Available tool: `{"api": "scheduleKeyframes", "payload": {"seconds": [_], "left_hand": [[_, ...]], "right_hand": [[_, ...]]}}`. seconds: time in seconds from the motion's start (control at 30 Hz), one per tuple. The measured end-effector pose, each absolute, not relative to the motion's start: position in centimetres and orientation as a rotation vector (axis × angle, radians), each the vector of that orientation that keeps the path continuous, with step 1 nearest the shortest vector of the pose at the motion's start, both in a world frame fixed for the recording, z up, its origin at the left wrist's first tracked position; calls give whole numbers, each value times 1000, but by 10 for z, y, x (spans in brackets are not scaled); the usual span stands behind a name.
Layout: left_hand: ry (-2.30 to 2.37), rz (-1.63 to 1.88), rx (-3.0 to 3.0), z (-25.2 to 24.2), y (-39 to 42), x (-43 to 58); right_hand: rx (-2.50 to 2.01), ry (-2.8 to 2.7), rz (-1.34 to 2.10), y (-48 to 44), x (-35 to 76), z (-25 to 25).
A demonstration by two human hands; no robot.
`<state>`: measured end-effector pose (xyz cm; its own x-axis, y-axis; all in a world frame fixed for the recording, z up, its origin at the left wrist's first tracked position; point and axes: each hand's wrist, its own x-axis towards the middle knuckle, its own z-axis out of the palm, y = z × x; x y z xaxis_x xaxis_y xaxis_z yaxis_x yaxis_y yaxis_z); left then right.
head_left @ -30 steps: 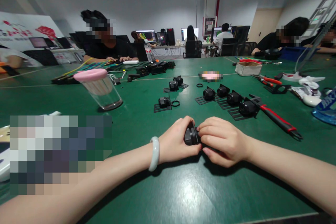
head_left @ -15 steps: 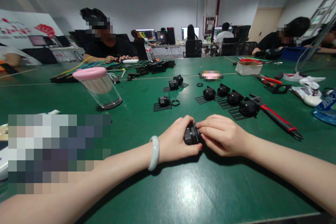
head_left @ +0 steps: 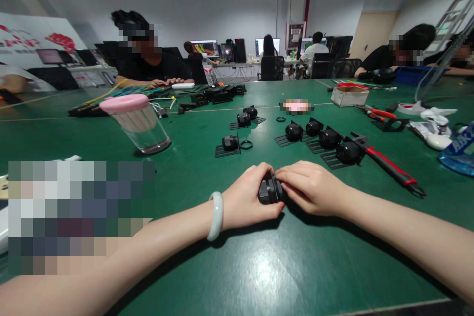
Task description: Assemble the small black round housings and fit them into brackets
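Observation:
A black plastic cable gland (head_left: pixel 266 192) with a flat bracket plate is gripped between the thumb and fingers of my left hand (head_left: pixel 250 197), just above the green table. From the other side, the bent fingers of my right hand (head_left: pixel 313 188) close around the gland's right end; they partly hide what they pinch, which looks like a round nut. Beyond my hands lies another cable gland (head_left: pixel 230 142) on a slotted bracket, with a loose ring nut (head_left: pixel 246 144) beside it. Several more glands on brackets (head_left: pixel 329 138) stand to the right, near an adjustable wrench (head_left: pixel 392 167) with red-black handles.
A clear jar with a pink lid (head_left: pixel 138 121) stands at left. Farther off are black connectors (head_left: pixel 222 94), a small white box (head_left: pixel 350 96), orange-handled pliers (head_left: pixel 383 112) and a blue bottle (head_left: pixel 459 150). Co-workers sit across the table (head_left: pixel 237 256).
The fingers of my right hand have shifted slightly around the gland's end, showing more of its black right side. My left hand keeps its grip. The view has moved very slightly.

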<state>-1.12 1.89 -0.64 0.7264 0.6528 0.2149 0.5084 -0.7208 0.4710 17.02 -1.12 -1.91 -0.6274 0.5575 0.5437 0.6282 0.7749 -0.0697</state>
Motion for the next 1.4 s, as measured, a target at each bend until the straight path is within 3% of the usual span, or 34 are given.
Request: {"api": "scheduleKeyframes", "payload": {"seconds": [1.4], "left_hand": [[872, 516, 2558, -5, 19, -11]], "right_hand": [[-865, -2509, 12, -11, 168, -19]]}}
